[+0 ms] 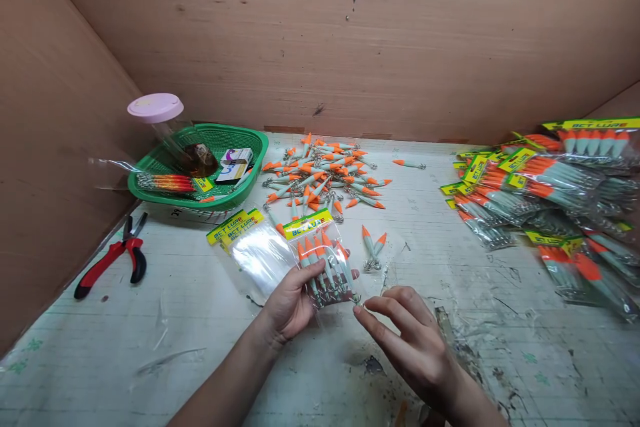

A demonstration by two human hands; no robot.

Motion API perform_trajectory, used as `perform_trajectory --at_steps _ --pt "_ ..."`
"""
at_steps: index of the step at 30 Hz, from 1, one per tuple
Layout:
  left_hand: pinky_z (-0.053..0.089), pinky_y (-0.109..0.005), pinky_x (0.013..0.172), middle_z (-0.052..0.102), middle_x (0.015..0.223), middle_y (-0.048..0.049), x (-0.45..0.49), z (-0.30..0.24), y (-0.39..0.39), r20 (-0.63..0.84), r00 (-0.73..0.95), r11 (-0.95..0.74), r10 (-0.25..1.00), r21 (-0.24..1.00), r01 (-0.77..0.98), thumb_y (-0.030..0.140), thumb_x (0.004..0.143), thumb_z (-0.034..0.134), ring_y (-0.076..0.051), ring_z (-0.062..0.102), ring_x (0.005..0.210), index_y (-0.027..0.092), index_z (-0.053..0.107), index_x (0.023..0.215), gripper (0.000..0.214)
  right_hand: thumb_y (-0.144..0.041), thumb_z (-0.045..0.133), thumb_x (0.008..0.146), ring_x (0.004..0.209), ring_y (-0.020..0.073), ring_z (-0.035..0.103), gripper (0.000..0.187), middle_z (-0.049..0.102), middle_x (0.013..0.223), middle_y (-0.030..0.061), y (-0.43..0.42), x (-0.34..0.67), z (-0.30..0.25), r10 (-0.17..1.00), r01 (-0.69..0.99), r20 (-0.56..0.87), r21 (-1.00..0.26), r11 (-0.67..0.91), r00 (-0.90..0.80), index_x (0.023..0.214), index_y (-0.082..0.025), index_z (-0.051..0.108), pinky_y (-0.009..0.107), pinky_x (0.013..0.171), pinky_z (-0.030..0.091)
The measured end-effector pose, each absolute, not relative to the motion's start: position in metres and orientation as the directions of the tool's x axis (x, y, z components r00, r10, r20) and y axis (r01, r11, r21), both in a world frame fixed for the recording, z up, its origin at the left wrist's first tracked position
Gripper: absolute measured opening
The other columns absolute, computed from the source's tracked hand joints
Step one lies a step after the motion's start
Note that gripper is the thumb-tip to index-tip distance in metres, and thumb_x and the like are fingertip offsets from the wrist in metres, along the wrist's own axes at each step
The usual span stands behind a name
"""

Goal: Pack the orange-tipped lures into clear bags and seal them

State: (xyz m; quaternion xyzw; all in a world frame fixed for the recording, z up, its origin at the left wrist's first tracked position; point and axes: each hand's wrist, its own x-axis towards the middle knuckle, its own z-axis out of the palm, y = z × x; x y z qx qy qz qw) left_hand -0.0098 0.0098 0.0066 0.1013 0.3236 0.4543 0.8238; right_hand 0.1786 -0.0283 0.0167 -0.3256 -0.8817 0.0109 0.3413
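My left hand (293, 303) grips a clear packet (323, 260) with a yellow header card, thumb across its front. Several orange-tipped grey lures lie side by side inside it. My right hand (407, 340) pinches the packet's lower right corner between thumb and forefinger. Two loose lures (373, 247) lie just beyond the packet. A stack of empty packets (253, 243) with yellow headers lies to its left. A heap of loose lures (323, 173) is spread further back.
A green basket (253, 177) at the back left holds a pink-lidded jar (167, 130), small boxes and a lure packet. Red-handled pliers (113, 260) lie at the left. Filled packets (555, 193) are piled at the right. Brown board walls close in the left and back.
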Motion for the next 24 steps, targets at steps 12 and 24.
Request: perform_trajectory --at_steps 12,24 --pt "0.051 -0.049 0.088 0.064 0.117 -0.0163 -0.008 0.003 0.007 -0.424 0.436 0.605 0.793 0.466 -0.646 0.018 0.083 0.057 -0.032 0.064 0.101 0.016 0.048 0.129 0.047 -0.007 0.057 0.081 0.066 0.0147 0.052 0.018 0.056 0.073 0.0034 -0.031 0.177 0.011 0.731 0.59 0.573 -0.463 0.662 -0.371 0.093 -0.02 0.06 0.028 0.056 0.043" --pt "0.053 -0.037 0.081 0.071 0.095 -0.0127 -0.002 0.002 0.004 -0.473 0.36 0.588 0.804 0.547 -0.595 0.016 0.078 0.063 -0.025 0.068 0.087 0.011 0.062 0.101 0.024 -0.008 0.057 0.079 0.069 0.0165 0.047 0.013 0.054 0.075 0.0048 -0.029 0.16 0.014 0.695 0.733 0.609 -0.259 0.629 -0.381 0.087 -0.018 0.057 0.031 0.061 0.04"
